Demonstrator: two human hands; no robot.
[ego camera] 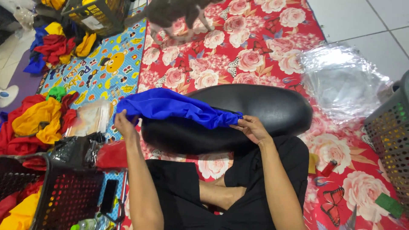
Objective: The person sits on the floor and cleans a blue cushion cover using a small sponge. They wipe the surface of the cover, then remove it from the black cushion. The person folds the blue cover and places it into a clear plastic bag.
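blue cloth [170, 106], black seat [264, 108] — red rose-patterned mat [255, 47]

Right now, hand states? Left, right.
Left hand: closed on one end of the blue cloth.
Right hand: grip pinching the cloth's other end.

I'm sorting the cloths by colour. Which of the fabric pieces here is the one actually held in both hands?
The blue cloth, stretched across the black seat between the left hand and right hand. The red and yellow pieces lie untouched in heaps at the left.

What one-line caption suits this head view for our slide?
Both hands, left and right, stretch a blue fabric cover over a black padded seat above a floral mat.
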